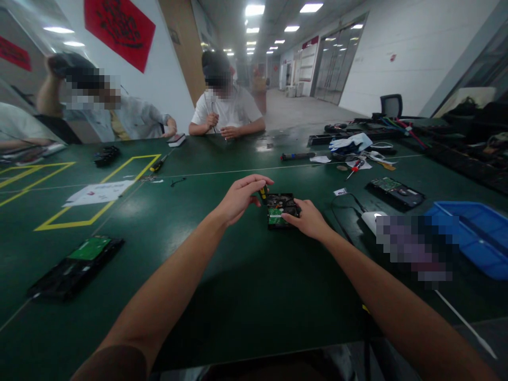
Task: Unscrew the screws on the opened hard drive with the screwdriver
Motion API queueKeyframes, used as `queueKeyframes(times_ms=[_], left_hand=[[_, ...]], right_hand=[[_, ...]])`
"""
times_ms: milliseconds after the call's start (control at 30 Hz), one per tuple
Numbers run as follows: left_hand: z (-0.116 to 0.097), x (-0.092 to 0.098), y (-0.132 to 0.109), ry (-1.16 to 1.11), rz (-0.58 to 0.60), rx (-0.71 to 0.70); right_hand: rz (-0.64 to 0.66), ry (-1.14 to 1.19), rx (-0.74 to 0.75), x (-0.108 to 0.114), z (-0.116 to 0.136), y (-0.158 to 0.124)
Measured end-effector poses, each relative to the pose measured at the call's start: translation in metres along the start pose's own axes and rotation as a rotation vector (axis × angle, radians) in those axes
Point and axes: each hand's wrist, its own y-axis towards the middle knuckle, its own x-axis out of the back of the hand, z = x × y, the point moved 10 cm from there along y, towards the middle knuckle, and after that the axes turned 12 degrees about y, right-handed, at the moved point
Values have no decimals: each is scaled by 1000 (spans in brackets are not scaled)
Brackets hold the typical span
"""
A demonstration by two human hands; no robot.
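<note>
In front of me on the green table lies a black hard drive [273, 218] with a green circuit board showing on its near half. My right hand [311, 219] grips its right side, thumb resting on top near the board. At the drive's far left corner, my left hand [244, 196] has its fingers closed around the black and yellow handle of a screwdriver [263, 194]. The handle stands roughly upright over the drive. My fingers and the drive's dark surface hide the screwdriver's tip, so I cannot tell whether it touches a screw.
Another drive [77, 267] lies at near left, and one more [397, 191] at right, by a blue tray [476, 238]. A red-handled screwdriver [356, 167], a glove [349, 143] and cables lie far right. Two people [226, 111] [119, 116] sit opposite.
</note>
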Motion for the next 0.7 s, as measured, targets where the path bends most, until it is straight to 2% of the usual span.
queueKeyframes(times_ms=[233,433,700], left_hand=[[1,-5,-1,-80,42,23],[6,-6,0,-208,14,55],[0,-3,0,-207,-4,0]], right_hand=[[13,10,6,0,0,0],[10,13,-1,1,-2,0],[10,9,9,0,-1,0]])
